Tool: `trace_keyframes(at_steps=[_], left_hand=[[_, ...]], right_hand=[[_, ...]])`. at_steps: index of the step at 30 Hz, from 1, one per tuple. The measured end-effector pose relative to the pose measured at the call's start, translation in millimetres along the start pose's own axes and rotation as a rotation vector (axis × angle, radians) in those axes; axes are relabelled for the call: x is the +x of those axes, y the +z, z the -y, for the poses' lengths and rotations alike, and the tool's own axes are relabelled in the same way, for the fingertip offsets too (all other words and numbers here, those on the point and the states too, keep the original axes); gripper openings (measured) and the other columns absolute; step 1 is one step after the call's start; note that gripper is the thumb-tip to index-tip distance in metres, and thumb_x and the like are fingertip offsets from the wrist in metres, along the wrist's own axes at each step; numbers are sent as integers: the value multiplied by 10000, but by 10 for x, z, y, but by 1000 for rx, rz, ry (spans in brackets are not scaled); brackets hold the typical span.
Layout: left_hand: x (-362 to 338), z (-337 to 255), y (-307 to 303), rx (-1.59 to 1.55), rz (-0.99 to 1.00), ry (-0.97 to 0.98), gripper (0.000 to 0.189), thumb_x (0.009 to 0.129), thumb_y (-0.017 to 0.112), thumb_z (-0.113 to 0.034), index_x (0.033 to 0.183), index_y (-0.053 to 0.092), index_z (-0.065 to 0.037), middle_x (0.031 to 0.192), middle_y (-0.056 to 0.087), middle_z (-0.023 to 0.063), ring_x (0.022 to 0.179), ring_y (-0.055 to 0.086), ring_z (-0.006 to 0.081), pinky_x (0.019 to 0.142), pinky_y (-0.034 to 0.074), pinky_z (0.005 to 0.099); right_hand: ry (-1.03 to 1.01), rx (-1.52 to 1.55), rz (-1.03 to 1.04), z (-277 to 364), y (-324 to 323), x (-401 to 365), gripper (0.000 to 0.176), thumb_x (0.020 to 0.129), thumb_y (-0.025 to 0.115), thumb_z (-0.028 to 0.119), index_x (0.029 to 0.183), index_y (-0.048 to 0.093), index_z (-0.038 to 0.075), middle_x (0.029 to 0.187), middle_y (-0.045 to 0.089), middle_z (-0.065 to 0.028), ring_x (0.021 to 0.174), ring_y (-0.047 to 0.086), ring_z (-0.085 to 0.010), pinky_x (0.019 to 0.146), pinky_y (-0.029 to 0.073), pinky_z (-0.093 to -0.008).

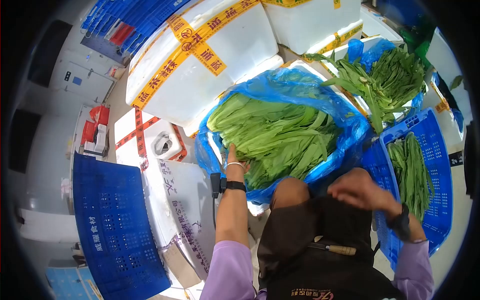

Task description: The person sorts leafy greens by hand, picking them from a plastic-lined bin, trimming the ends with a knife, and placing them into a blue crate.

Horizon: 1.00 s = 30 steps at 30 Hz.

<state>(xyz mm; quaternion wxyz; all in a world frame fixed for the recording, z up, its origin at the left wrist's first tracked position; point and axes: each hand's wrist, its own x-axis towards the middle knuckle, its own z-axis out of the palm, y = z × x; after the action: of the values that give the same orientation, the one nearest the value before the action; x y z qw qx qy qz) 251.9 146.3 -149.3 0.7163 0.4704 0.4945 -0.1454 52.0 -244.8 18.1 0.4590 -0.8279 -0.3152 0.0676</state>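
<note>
- Touching the leafy greens, the left hand hides some fingers; grip cannot be told.
- Right hand: fingers curl loosely above the apron, contents unseen.
- Left of these, greens look nearly full in the open blue liner; right, a bundle lies crated.
- Foam box blocks beyond left fingertips; above seems open.

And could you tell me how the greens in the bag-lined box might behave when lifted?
The greens would probably flop at the tips, as their long leaves look thin and bent. The pale ends look thicker, so likely stiffer. No tie shows, so a handful could shed loose leaves.
</note>
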Motion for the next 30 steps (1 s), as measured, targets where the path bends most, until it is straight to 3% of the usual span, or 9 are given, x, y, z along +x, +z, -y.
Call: trace_keyframes(at_steps=[3,6,10,17,19,21,24,28,30], left_hand=[[211,83,-77,-70,-6,-10,627,733,700,-482,1246,525,-167,1279,498,102,1153,483,270,984,288,542],[-120,210,-235,-343,265,292,595,706,634,-40,1271,463,-111,1307,475,137,1156,502,357,974,363,628],[-1166,417,-235,-442,509,762,719,686,531,165,1342,380,-89,1289,481,127,1183,484,336,990,422,515],[-2795,607,95,-69,580,1259,696,651,582,151,1291,406,-61,1209,489,87,1141,498,217,984,426,356],[-3128,751,188,-5,603,1354,635,650,618,112,1239,452,-59,1179,497,96,1146,503,244,1026,405,400],[-3357,954,181,314,625,1800,539,664,661,61,1165,510,-70,1154,507,120,1164,504,286,1050,385,471],[-3497,1517,100,586,837,1900,426,640,714,-7,1040,606,-105,1104,528,89,1088,547,297,1072,329,579],[-3647,1917,55,1113,1216,1977,422,760,658,-17,1138,679,-202,1175,573,71,1200,538,278,1118,238,553],[-3755,1950,93,1183,1365,1938,415,732,678,-38,1123,703,-177,1261,569,104,1248,527,281,1119,259,529]], right_hand=[[71,-46,140,97,297,-385,257,851,674,100,1106,653,89,893,664,-88,814,638,-274,669,499,-374],[109,34,57,213,326,-538,264,856,660,69,1120,648,75,899,668,-93,826,647,-266,711,510,-357],[286,347,-50,345,277,-545,242,893,615,27,1135,625,13,945,681,-94,855,658,-178,766,512,-293],[302,1083,-170,419,477,-237,468,992,536,259,1393,412,51,1141,630,-160,1003,627,-200,886,499,-336],[287,1313,-213,452,574,-143,547,983,526,349,1422,366,65,1205,598,-169,1059,610,-218,922,488,-373],[263,1545,-271,489,642,-53,629,974,517,439,1451,320,79,1270,565,-179,1116,594,-235,958,477,-411],[172,2093,-313,403,687,-67,681,934,513,541,1433,365,102,1399,469,-159,1236,523,-266,1032,428,-482],[53,2131,-157,340,654,-250,738,930,541,511,1463,309,56,1414,439,-181,1214,535,-284,954,511,-447],[-192,2283,160,146,710,-448,733,934,548,470,1475,287,51,1397,453,-203,1200,547,-298,902,543,-414]])
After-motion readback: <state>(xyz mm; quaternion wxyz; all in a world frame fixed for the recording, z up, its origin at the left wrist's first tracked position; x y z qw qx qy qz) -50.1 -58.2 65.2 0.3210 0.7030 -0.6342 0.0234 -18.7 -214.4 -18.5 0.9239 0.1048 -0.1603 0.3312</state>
